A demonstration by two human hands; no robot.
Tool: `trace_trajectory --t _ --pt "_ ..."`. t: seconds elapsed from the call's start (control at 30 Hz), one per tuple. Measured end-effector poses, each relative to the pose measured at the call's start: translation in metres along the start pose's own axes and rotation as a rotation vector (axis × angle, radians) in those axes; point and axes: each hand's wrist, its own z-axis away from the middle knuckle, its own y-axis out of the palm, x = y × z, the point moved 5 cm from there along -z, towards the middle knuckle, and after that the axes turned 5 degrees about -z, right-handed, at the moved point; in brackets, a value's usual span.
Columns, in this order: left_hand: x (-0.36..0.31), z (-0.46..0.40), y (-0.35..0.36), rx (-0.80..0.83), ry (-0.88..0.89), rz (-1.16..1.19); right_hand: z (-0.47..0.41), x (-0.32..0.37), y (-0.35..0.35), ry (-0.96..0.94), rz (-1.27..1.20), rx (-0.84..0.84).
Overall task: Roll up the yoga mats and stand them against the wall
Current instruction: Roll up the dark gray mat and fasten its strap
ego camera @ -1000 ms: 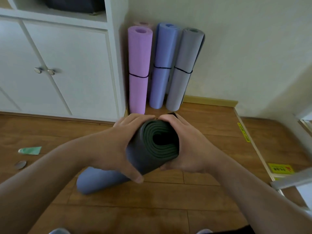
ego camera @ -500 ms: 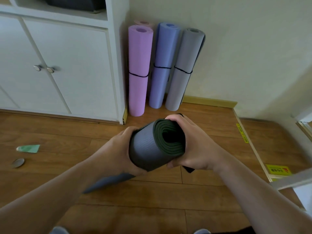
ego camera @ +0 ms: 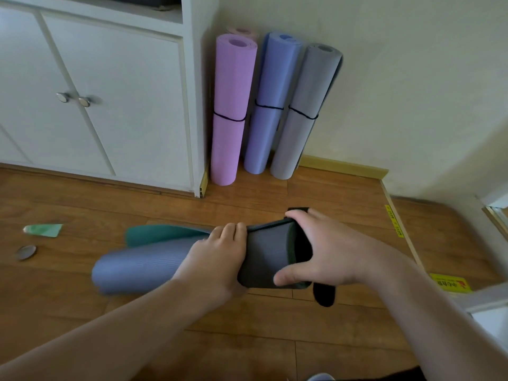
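A rolled grey-blue yoga mat with a green inner side lies nearly level over the wooden floor, its loose flap sticking up at the far left end. My left hand grips the roll near its right end. My right hand clasps that end and a black strap hanging below it. Against the wall stand a rolled pink mat, a blue mat and a grey mat, each with a black band; another pinkish roll peeks out behind.
A white cabinet with two knobs stands left of the upright mats. A green scrap and a small round disc lie on the floor at left. A yellow label and a low ledge edge sit at right.
The mat has swung from pointing at me end-on to lying sideways, its far end now left. The flap has come loose and both hands sit lower.
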Motion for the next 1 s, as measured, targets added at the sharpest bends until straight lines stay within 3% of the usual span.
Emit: trace_trajectory --t 0.1,0.27,0.5,0.6,0.7,0.8,1.0 --pt "-0.004 -0.007 0.028 0.105 0.007 -0.114 -0.012 0.019 0.029 -0.056 0.299 -0.014" --pt "-0.018 -0.019 0.086 0.219 0.047 -0.155 -0.074 0.014 0.101 -0.08 0.471 0.077" --pt "0.0 -0.048 0.169 0.364 0.152 -0.009 -0.128 -0.066 0.196 -0.046 0.397 0.106" --pt "0.061 -0.066 0.191 0.535 0.051 0.103 -0.139 -0.101 0.237 -0.025 0.375 0.123" --pt "0.143 -0.079 0.217 0.697 -0.112 0.059 -0.151 -0.122 0.266 -0.012 0.338 0.147" --pt "0.188 -0.073 0.244 0.926 -0.161 -0.015 -0.158 -0.135 0.29 -0.016 0.297 0.158" --pt "0.16 -0.025 0.266 0.978 0.072 -0.263 -0.173 -0.144 0.285 -0.04 0.241 0.173"
